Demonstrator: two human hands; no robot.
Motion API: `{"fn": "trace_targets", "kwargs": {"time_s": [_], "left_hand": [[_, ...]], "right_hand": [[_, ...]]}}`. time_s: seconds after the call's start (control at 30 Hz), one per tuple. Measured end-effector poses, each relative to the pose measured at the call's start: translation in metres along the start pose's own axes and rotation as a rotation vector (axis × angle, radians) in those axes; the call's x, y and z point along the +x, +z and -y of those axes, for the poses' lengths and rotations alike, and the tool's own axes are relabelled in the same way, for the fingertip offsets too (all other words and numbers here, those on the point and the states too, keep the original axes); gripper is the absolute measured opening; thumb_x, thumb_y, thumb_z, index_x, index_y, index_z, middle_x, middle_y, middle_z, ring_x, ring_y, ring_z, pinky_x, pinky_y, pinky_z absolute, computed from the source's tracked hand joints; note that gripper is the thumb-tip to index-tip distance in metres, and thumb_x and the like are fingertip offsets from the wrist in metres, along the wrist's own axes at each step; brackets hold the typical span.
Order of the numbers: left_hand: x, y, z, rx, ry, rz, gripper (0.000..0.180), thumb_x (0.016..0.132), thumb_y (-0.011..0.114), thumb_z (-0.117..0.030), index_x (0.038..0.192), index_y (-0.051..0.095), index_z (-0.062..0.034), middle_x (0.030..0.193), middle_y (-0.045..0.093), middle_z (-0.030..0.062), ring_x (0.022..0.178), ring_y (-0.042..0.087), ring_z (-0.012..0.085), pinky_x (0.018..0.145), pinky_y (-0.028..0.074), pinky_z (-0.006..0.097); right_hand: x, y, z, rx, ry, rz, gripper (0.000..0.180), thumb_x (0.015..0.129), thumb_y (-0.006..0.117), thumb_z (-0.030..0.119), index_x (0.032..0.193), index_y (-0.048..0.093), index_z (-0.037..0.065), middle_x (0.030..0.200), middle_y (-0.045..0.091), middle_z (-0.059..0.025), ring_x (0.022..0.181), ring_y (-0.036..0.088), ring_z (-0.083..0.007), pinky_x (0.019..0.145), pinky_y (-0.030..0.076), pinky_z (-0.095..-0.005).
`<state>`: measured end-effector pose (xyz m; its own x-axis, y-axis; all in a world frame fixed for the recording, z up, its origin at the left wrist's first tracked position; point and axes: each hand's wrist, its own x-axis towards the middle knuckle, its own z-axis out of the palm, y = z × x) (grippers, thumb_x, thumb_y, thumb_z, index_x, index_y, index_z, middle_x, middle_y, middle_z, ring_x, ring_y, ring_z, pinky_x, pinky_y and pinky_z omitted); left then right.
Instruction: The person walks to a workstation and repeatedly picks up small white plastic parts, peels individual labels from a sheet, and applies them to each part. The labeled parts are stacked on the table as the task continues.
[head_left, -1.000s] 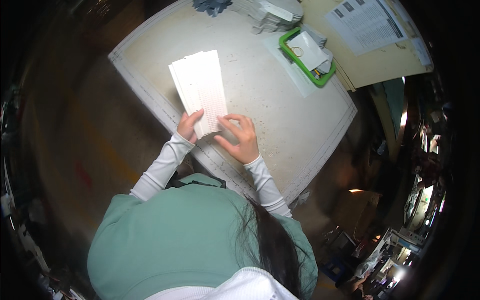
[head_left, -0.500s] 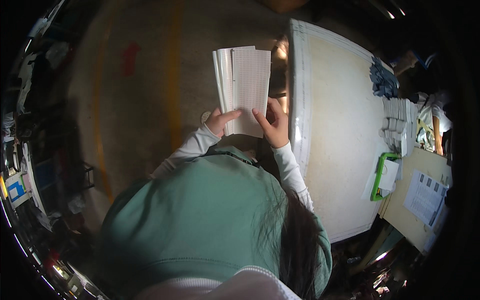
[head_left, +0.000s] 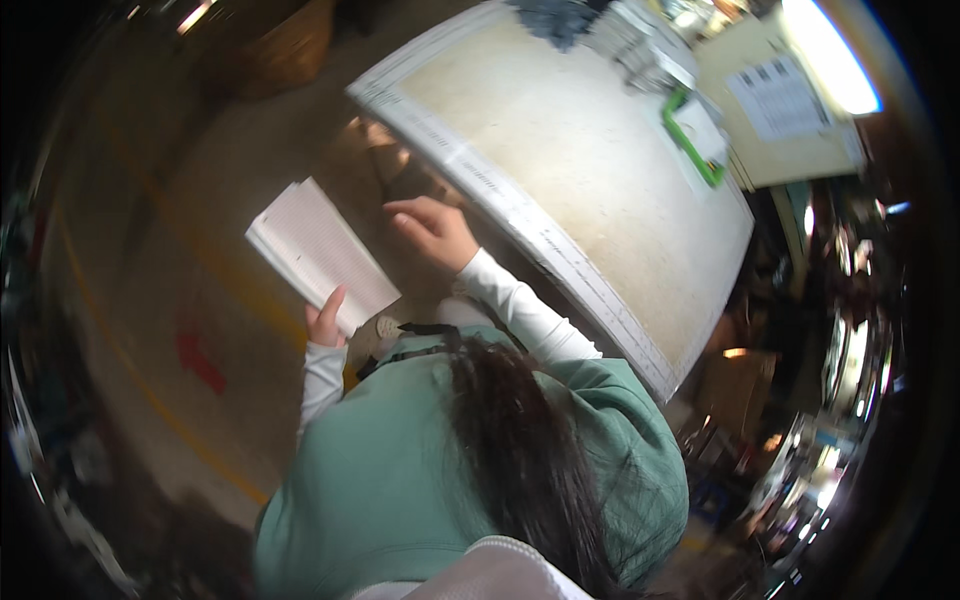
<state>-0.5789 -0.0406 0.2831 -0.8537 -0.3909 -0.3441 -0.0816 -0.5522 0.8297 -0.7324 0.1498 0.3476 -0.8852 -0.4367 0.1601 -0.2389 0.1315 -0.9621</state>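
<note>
White paper stack (head_left: 324,252): gripped in left hand (head_left: 325,322), extending ahead of it | right hand (head_left: 432,230): apart, loosely bent, nothing visible held | stack gathered; what remains, cannot tell

Up on the head, left one of two side-by-side fisheyes, and it's looking steeply down: green shirt (head_left: 390,470) right up close along the bottom, left hand (head_left: 326,322) and right hand (head_left: 437,233) a little farther out, left of centre, desk (head_left: 590,190) slanting across the upper right, floor (head_left: 150,310) deeper down on the left, this one wide view bending straight edges toward its dark round rim
</note>
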Motion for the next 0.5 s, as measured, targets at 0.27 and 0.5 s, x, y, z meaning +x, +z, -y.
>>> {"fn": "trace_targets", "kwargs": {"time_s": [0.27,0.5], "left_hand": [[-0.014,0.03,-0.024,0.074,-0.073,-0.004,0.061,0.087,0.06,0.001,0.141,0.034,0.0026,0.136,0.046,0.0174,0.123,0.049,0.0281,0.102,0.042,0.037],[-0.044,0.121,-0.039,0.214,-0.115,0.23,0.052,0.082,0.069,0.002,0.129,0.047,0.0045,0.116,0.06,0.0135,0.103,0.061,0.0219,0.091,0.048,0.032]], "right_hand": [[0.012,-0.31,-0.047,-0.499,0.135,-0.764,0.018,0.086,0.061,0.013,0.1,0.073,0.011,0.087,0.073,-0.0087,0.078,0.07,-0.0161,0.07,0.054,-0.0292],[0.038,-0.478,-0.075,-0.849,0.54,-0.89,0.033,0.081,0.062,0.028,0.112,0.068,0.017,0.1,0.07,-0.0135,0.096,0.066,-0.0299,0.089,0.051,-0.0392]]}}
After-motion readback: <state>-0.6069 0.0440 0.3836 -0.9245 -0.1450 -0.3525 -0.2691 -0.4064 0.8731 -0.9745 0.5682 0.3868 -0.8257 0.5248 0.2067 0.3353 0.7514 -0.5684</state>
